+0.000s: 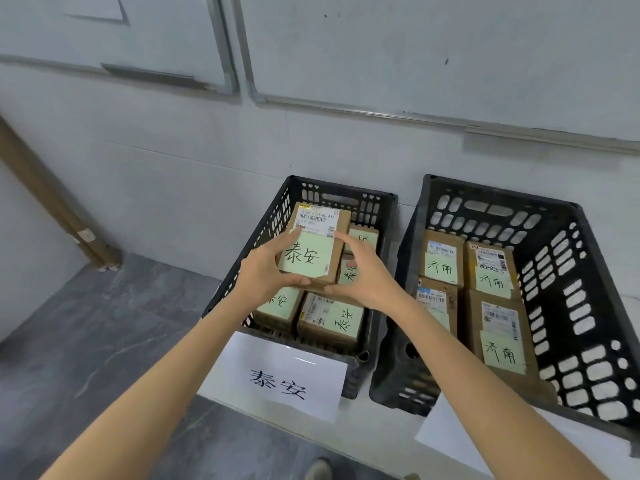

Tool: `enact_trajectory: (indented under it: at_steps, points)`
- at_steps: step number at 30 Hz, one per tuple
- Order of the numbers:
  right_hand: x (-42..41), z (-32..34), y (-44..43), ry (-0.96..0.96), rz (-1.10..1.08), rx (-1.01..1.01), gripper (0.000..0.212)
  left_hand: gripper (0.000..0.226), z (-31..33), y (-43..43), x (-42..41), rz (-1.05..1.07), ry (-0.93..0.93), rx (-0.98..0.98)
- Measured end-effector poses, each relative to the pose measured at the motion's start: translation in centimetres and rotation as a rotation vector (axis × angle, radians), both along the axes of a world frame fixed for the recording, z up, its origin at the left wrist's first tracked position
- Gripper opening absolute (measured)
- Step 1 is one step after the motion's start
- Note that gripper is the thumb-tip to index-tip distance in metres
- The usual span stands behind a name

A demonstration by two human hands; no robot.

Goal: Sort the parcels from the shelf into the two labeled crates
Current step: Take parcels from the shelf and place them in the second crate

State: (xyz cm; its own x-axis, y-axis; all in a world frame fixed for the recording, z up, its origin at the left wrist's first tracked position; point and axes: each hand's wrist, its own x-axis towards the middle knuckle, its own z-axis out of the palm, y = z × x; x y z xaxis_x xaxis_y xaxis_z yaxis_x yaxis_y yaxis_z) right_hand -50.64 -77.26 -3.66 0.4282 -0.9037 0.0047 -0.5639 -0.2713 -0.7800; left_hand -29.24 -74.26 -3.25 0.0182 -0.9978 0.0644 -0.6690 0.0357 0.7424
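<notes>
Holding the cardboard parcel (313,251) from both sides, the hands grasp it over the left crate (242,251); left hand (266,275) on its left edge with thumb curled under the near edge; right hand (367,275) on its right edge, forefinger along the upper side, thumb at the near corner; parcel face up, a white barcode label at its far end, a green note marked 泰安 below that; whether it touches the parcels beneath cannot be told. Left crate black, slotted walls, holding more brown parcels with the same green 泰安 notes, two at its near end (332,320) (280,303), others partly hidden behind the right hand; a white sign (280,379) reading 泰安 hangs on its near wall. Right crate (588,271) just beside, also black; four parcels inside, notes reading 济南, one such at far left (441,258); a white sheet (446,434) at its near wall, text out of sight. Both crates stand on a white bench (381,438) against the wall; whiteboards (415,46) above; grey floor (86,341) to the left.
</notes>
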Motion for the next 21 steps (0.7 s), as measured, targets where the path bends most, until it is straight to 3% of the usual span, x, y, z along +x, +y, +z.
enact_trajectory:
  at_steps: [6,11,21]
  points:
    - [0.3,-1.1,-1.9,0.060,0.039,0.125,0.101,0.099,-3.4,-1.9,2.6,-0.066,-0.002,0.098]
    - [0.1,-1.4,-3.3,0.044,-0.030,0.103,0.089,0.101,-5.9,-2.8,4.9,-0.145,-0.074,0.152]
    - [-0.7,-2.5,-4.3,0.083,-0.103,0.142,0.072,0.095,-6.8,-3.5,6.3,-0.530,-0.264,0.077]
